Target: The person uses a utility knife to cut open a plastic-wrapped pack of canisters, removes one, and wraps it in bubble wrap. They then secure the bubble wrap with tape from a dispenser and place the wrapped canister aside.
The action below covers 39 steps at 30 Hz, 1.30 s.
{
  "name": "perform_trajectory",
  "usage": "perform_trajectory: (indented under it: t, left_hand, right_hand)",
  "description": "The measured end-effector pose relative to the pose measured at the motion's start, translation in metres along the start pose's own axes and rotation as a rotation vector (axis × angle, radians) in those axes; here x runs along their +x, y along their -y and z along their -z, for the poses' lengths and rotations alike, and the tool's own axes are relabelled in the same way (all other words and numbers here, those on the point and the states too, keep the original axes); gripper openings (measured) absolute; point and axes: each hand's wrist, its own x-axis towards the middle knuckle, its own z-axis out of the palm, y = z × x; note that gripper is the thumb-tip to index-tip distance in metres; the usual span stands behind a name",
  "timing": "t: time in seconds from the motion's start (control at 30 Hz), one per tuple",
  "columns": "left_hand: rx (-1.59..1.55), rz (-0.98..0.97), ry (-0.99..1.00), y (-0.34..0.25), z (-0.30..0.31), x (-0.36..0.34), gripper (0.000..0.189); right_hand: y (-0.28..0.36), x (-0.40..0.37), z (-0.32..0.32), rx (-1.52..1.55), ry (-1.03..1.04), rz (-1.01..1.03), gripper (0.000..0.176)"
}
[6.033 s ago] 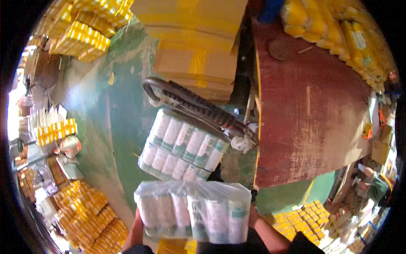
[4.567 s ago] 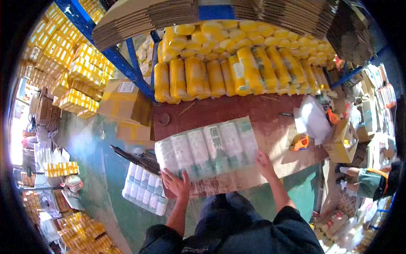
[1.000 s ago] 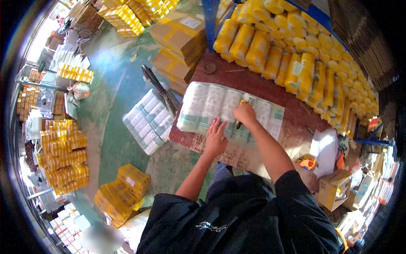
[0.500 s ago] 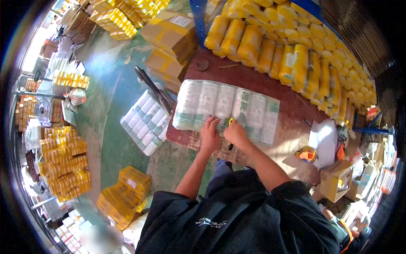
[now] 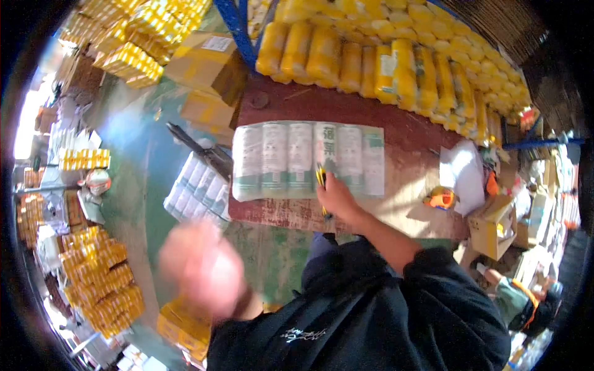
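Note:
On the dark red tabletop [image 5: 278, 102] lies a clear-wrapped pack of white and green rolls [image 5: 288, 161], with large green characters on its right part. My right hand [image 5: 337, 195] is closed around a yellow and black utility knife [image 5: 321, 177], over the lower edge of the pack. Whether the knife's blade is out cannot be made out. My left hand [image 5: 204, 266] is raised off the table, large and smeared by motion, close to the camera. Its fingers cannot be told apart.
Yellow-wrapped rolls [image 5: 325, 49] are stacked behind the table. Another white pack [image 5: 195, 185] sits left of it, near cardboard boxes [image 5: 204, 62]. An orange tape roll [image 5: 440, 198] and an open carton [image 5: 493, 229] are at the right, with another person's arm [image 5: 513, 297] below.
My left hand has left the pack and swung down-left towards the camera. My right hand still holds the knife over the pack. The whole view has shifted and turned slightly.

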Motion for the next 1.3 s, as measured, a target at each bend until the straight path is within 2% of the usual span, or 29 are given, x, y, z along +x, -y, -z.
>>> perform_trajectory:
  t: [0.07, 0.2, 0.33, 0.47, 0.5, 0.6, 0.63, 0.73, 0.77, 0.9, 1.0, 1.13, 1.3]
  left_hand:
    - [-0.501, -0.323, 0.113, -0.065, -0.002, 0.024, 0.017]
    - [-0.827, -0.403, 0.251, -0.112, -0.021, 0.036, 0.016]
    - [-0.873, -0.387, 0.251, -0.117, -0.026, 0.036, 0.016]
    - [-0.875, -0.373, 0.242, -0.116, -0.021, 0.037, 0.015]
    - [-0.874, -0.367, 0.243, -0.116, -0.021, 0.037, 0.015]
    - [-0.882, -0.361, 0.232, -0.116, -0.016, 0.037, 0.015]
    - [-0.885, -0.357, 0.232, -0.119, -0.014, 0.037, 0.015]
    - [-0.894, -0.357, 0.235, -0.122, -0.012, 0.038, 0.015]
    - [-0.897, -0.359, 0.238, -0.124, -0.011, 0.037, 0.015]
    - [-0.906, -0.348, 0.257, -0.127, -0.01, 0.034, 0.016]
    - [-0.911, -0.34, 0.264, -0.13, -0.011, 0.034, 0.017]
    - [-0.921, -0.341, 0.263, -0.131, -0.014, 0.033, 0.018]
    - [-0.93, -0.343, 0.272, -0.133, -0.017, 0.034, 0.019]
  right_hand:
    - [-0.01, 0.046, -0.002, -0.04, -0.13, 0.034, 0.043]
    - [0.002, 0.109, 0.016, -0.151, -0.176, 0.019, 0.045]
    - [0.02, 0.127, 0.026, -0.228, -0.15, -0.016, 0.047]
    - [0.034, 0.134, 0.032, -0.252, -0.007, -0.064, 0.045]
    - [0.037, 0.138, 0.029, -0.27, -0.058, -0.063, 0.04]
    - [0.042, 0.153, 0.033, -0.238, 0.014, -0.082, 0.035]
    - [0.046, 0.157, 0.034, -0.178, 0.067, -0.184, 0.035]
    - [0.051, 0.165, 0.037, -0.148, 0.114, -0.124, 0.032]
    - [0.054, 0.172, 0.036, -0.222, 0.173, -0.074, 0.03]
    - [0.057, 0.176, 0.039, -0.273, 0.216, -0.127, 0.029]
    - [0.064, 0.158, 0.043, -0.142, 0.174, -0.131, 0.031]
    - [0.05, 0.147, 0.036, -0.349, 0.128, 0.002, 0.031]
    - [0.054, 0.118, 0.029, -0.276, 0.073, -0.097, 0.04]
